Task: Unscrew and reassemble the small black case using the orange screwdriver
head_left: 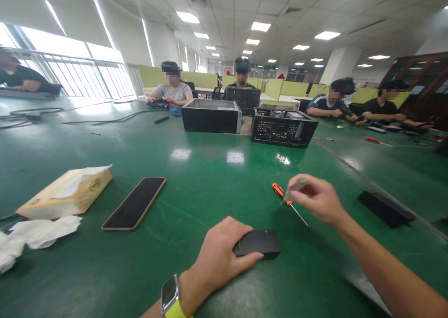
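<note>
My left hand (227, 250), with a watch on a yellow-green strap at its wrist, grips a small black rectangular box (268, 244). Its fingers lie along the far side and its thumb along the near side, and the box rests on the green table (196, 187). Raised beyond the box to the right is my right hand (313, 197), its fingers pinched together. A small greyish thing shows at the fingertips, too blurred to name. Just behind those fingers, a screwdriver (278, 190) with an orange and black handle lies on the table, partly hidden by the hand.
Left lie a phone (135, 203), a tissue pack (66, 194) and crumpled tissue (42, 231). A black part (385, 208) lies right. Two computer cases (212, 117) stand across the table. Another screwdriver (374, 140) lies far right. Several people sit around the table.
</note>
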The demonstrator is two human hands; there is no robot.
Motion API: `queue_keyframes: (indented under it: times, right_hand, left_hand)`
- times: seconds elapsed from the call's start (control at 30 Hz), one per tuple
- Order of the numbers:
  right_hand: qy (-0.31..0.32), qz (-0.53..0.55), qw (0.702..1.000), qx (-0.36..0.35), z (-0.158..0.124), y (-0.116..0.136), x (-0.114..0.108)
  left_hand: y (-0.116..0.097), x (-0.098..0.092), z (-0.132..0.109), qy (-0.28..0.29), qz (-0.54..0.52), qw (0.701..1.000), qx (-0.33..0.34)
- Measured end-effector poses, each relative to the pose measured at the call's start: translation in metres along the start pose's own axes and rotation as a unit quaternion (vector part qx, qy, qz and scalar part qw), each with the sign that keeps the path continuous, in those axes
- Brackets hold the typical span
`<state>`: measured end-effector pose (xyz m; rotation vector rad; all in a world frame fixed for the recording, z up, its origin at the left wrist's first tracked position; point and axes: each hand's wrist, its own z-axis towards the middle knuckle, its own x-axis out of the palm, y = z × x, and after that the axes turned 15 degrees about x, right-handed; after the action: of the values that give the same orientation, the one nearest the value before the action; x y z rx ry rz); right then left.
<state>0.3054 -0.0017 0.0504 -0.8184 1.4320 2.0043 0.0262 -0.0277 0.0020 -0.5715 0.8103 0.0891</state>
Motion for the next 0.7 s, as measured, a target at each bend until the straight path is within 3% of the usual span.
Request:
queue_keyframes:
  times: [0.03, 0.07, 0.13, 0.2, 0.37, 0.53, 0.6, 0.7]
  right_hand:
    - [-0.036, 0.143, 0.988, 0.04, -0.015, -0.003, -0.007]
    - [-0.04, 0.273, 0.957, 0.089, -0.03, -0.005, -0.009]
    - [-0.016, 0.427, 0.887, 0.177, -0.054, -0.007, -0.002]
    - [0.009, 0.475, 0.85, 0.226, -0.066, -0.007, 0.013]
    - [-0.006, 0.525, 0.812, 0.255, -0.065, -0.007, 0.03]
    - [-0.007, 0.5, 0.821, 0.274, -0.076, -0.012, 0.031]
    - [-0.006, 0.466, 0.845, 0.264, -0.083, -0.014, 0.033]
    - [0.036, 0.33, 0.905, 0.264, -0.09, -0.016, 0.03]
  left_hand:
    - [0.0, 0.0, 0.0, 0.001, -0.001, 1.0, 0.0]
    - [0.0, 0.0, 0.0, 0.002, -0.002, 1.0, 0.0]
    - [0.0, 0.0, 0.001, 0.005, -0.002, 1.0, 0.001]
    - [0.0, 0.0, 0.002, 0.009, 0.001, 1.0, 0.004]
    - [0.0, 0.0, 0.001, 0.012, 0.013, 1.0, 0.008]
    - [-0.001, 0.001, 0.001, 0.017, 0.007, 1.0, -0.003]
    - [-0.001, 0.001, 0.0, 0.019, 0.005, 1.0, -0.006]
    - [0.001, 0.001, -0.001, 0.018, 0.003, 1.0, -0.009]
